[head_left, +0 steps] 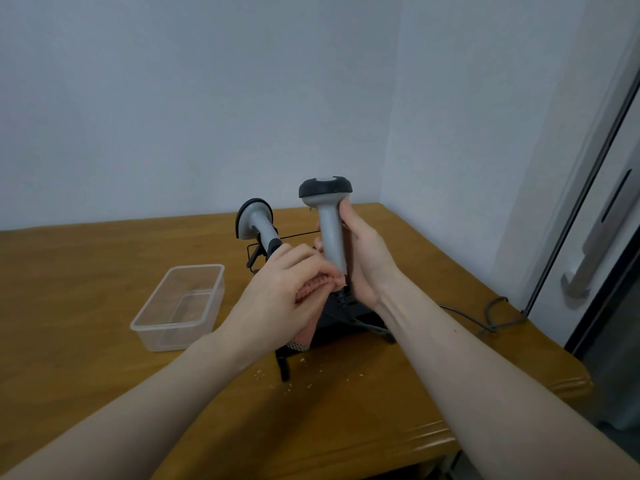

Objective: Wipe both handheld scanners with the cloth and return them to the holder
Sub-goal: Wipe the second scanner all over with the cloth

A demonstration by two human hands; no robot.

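Grey handheld scanner with black head (330, 220) stands upright above the brown wooden worktop (104, 271), right hand (363, 258) fingers clamped on its handle; left hand (277, 296) fingers press a pink cloth (311, 284) against the handle's base.

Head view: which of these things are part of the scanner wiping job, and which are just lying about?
Part of the job:
held scanner in the right hand
cloth in the left hand
second scanner
black wire holder

Lying about:
clear plastic container
crumbs on the wooden table
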